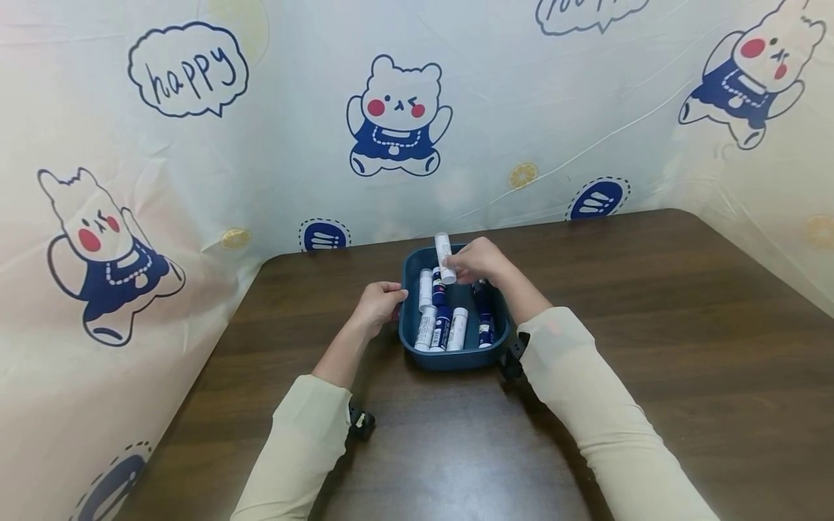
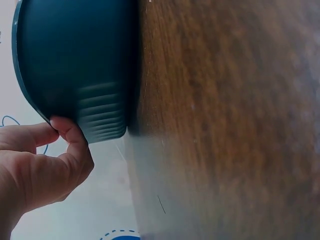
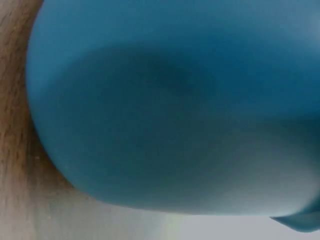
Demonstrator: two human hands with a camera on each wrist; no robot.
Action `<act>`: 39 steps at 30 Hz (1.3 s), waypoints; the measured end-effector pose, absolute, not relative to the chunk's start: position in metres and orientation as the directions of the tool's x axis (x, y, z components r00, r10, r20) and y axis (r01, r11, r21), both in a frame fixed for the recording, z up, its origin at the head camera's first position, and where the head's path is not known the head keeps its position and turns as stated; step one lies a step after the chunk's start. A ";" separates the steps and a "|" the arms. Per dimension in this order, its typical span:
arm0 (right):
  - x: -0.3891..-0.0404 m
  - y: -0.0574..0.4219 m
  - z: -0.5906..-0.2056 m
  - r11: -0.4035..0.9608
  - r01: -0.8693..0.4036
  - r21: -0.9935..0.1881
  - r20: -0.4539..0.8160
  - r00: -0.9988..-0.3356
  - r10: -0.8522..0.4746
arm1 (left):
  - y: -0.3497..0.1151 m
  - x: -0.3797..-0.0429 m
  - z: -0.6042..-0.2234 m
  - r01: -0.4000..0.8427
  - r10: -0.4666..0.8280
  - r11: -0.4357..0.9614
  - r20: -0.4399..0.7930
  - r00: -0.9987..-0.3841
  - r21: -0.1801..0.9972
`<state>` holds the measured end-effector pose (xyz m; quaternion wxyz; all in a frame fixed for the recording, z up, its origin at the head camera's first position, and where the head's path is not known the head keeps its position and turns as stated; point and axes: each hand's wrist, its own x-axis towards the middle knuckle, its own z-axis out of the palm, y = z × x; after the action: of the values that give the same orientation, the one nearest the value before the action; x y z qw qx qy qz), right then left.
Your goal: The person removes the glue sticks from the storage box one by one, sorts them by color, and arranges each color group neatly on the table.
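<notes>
A dark teal plastic bin (image 1: 456,360) sits on the table, holding several white and navy glue sticks in two rows. With thumb and fingers, my right hand (image 1: 478,260) grips a white glue stick (image 1: 444,253) over the bin's far end, its top leaning slightly left. At the bin's left side my left hand (image 1: 379,304) pinches the rim; the left wrist view shows thumb and forefinger at the edge of the bin (image 2: 75,55). Inside lie white glue sticks (image 1: 458,329) and navy ones (image 1: 441,329). The bin's outer wall (image 3: 150,125) fills the right wrist view, which hides the right hand.
The brown wooden table (image 1: 651,325) spreads out on both sides of the bin. Behind it hangs a pale curtain (image 1: 280,145) printed with cartoon bears, meeting the table's back and left edges. Dark wrist cameras (image 1: 360,422) are strapped under both sleeves.
</notes>
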<state>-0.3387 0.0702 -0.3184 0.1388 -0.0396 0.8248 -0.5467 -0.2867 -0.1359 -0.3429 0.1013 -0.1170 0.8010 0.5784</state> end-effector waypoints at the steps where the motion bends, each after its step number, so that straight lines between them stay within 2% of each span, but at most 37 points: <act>1: -0.339 0.071 -0.318 0.373 0.098 -0.922 -0.190 -0.958 -0.217 | -0.136 -0.287 -0.343 -0.305 -0.071 0.304 -0.297 -0.952 0.902; 8: -0.341 0.079 -0.317 0.132 0.165 -0.977 -0.192 -0.952 -0.236 | -0.136 -0.287 -0.344 -0.313 -0.072 0.293 -0.306 -0.949 0.903; 11: -0.340 0.084 -0.315 0.069 0.173 -0.982 -0.184 -0.957 -0.224 | -0.136 -0.286 -0.342 -0.311 -0.072 0.289 -0.304 -0.950 0.905; 39: -0.343 0.146 -0.314 -0.034 0.179 -0.983 -0.172 -0.973 -0.156 | -0.135 -0.288 -0.345 -0.300 -0.066 0.284 -0.294 -0.954 0.910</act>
<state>-0.3433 0.1463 -0.3139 0.1165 0.0083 0.6853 -0.7189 -0.2879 -0.1347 -0.3448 0.0997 -0.1153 0.7952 0.5869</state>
